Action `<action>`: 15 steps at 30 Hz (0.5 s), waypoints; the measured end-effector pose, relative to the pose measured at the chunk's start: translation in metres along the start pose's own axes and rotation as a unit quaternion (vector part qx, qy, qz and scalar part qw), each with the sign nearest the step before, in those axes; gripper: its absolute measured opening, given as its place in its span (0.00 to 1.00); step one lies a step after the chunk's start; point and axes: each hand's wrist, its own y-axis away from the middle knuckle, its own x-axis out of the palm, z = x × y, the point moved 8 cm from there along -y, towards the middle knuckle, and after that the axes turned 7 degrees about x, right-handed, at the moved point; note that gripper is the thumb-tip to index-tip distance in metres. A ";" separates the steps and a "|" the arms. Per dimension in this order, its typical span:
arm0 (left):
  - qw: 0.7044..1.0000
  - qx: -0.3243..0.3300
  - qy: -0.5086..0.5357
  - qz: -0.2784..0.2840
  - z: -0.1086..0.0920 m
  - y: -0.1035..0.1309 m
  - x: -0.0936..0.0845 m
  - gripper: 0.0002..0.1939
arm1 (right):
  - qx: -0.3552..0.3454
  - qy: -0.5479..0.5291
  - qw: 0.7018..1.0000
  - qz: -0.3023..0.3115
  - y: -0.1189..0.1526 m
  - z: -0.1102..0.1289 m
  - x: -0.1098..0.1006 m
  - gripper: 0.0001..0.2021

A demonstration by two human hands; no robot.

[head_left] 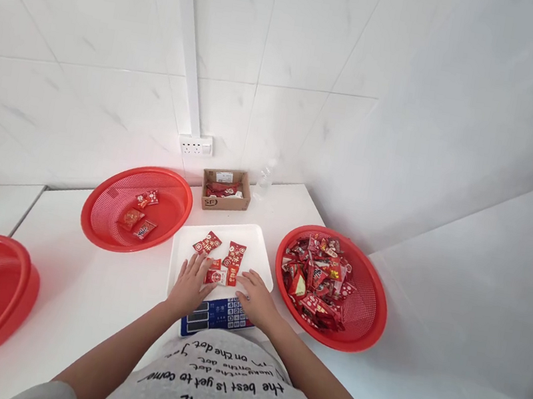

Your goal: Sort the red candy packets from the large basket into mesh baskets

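Observation:
Several red snack packets lie on the white tray (pixel 258 252) of a weighing scale with a blue keypad panel (pixel 218 314). My left hand (pixel 189 287) rests at the tray's left front, fingers spread, next to a red-and-white packet (pixel 217 277). From the other side my right hand (pixel 257 299) reaches in with fingers stretched out, its fingertips close to that packet's right end; whether they touch it I cannot tell. Farther back on the tray are two patterned red packets, one at the left (pixel 208 242) and one at the right (pixel 236 255).
Right of the scale stands a red basket (pixel 369 317) heaped with red packets. Another red basket (pixel 173 212) at the back left holds a few packets. At far left is a third red basket (pixel 11 307). A cardboard box (pixel 228 203) and a clear bottle (pixel 266 176) stand near the wall.

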 end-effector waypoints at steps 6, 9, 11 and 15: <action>0.999 -0.047 0.023 0.000 0.013 -0.029 -0.004 0.33 | -0.003 -0.021 0.986 -0.164 0.016 -0.037 -0.036 0.15; 0.998 -0.042 0.034 0.019 0.010 -0.042 0.000 0.33 | 0.017 -0.010 0.974 -0.226 0.028 -0.064 -0.055 0.15; 0.999 -0.017 0.032 0.029 0.001 -0.048 0.004 0.33 | 0.041 0.004 0.968 -0.247 0.035 -0.084 -0.063 0.16; 0.999 0.018 -0.001 0.029 -0.018 -0.052 0.006 0.34 | 0.077 0.027 0.958 -0.274 0.047 -0.116 -0.067 0.18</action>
